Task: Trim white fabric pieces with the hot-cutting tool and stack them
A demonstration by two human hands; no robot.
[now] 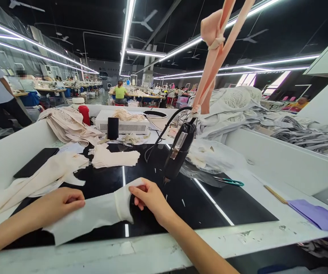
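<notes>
A white piece of fabric [95, 215] stretches between my two hands over the black table panel. Its left part is pinched by my left hand [66, 203], thumb laid along the top. At the other end, my right hand [146, 196] grips the fabric's upper right corner, where the edge is folded or banded. Just beyond that hand hangs a black hand-held tool [179, 150] with a cable, tip down, tied to a pink fabric strap [209, 72]. Behind the fabric lie a stack of cream cut pieces [115, 158] and a looser cream pile [55, 171].
Teal-handled snips [229, 181] and a purple cloth [318, 215] lie to the right. A clear plastic bag [212, 156] rests behind the tool. Farther back stand a white vented box [135, 125] and a dark phone [112, 128]. Low white walls [280, 163] border the table. Small white scraps dot the black panel.
</notes>
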